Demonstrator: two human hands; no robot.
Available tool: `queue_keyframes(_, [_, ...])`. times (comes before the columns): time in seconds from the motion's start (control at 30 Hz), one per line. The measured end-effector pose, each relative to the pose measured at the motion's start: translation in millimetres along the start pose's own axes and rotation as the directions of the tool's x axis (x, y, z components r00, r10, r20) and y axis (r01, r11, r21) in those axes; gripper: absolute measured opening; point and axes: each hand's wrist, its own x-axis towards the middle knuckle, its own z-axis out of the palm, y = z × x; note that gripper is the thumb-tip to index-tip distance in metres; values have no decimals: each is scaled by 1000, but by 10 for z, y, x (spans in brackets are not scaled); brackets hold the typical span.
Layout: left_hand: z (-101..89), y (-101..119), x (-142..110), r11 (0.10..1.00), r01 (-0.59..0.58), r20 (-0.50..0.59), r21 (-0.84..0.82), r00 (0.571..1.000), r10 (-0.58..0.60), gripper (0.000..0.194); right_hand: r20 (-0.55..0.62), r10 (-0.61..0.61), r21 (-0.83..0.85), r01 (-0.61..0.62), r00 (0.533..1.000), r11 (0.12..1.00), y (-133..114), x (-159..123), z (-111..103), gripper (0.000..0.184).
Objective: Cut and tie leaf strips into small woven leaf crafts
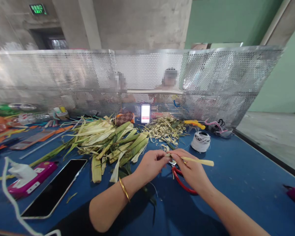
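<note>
One slim strip (203, 161); pale yellow; nearly straight; blunt outer end

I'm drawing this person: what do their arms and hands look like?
The left hand and right hand wear no gloves. A shiny gold bangle circles the left wrist; a black sleeve shows higher up that arm. The right forearm is bare.

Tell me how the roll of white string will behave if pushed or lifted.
The roll of white string appears to stand on end, so a gentle push would probably slide it. Tipped over, its rounded side may let it roll. Its crisscrossed winding could snag or loosen when gripped.
</note>
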Motion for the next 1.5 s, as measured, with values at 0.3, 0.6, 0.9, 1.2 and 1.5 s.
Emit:
queue_keyframes(0.3, [26,14,12,989,58,-34,-136,997,-63,26,-3,85,42,-85,996,995,10,3,-1,35])
queue_keyframes(0.6, [34,20,12,935,140,9,-325,989,-145,24,-38,96,96,-92,995,991,-46,25,-33,31])
queue_keyframes(0.9, [-8,-4,57,850,166,-15,-500,980,-200,29,-235,304,540,-136,923,831,-175,36,-108,27])
queue_keyframes(1.2, [-11,-9,47,845,183,39,-503,981,-190,24,41,446,355,-430,894,830,-230,81,-163,32])
queue_keyframes(1.5, [-5,-1,61,835,199,26,-513,976,-217,16,249,503,214,-553,828,805,-246,92,-168,23])
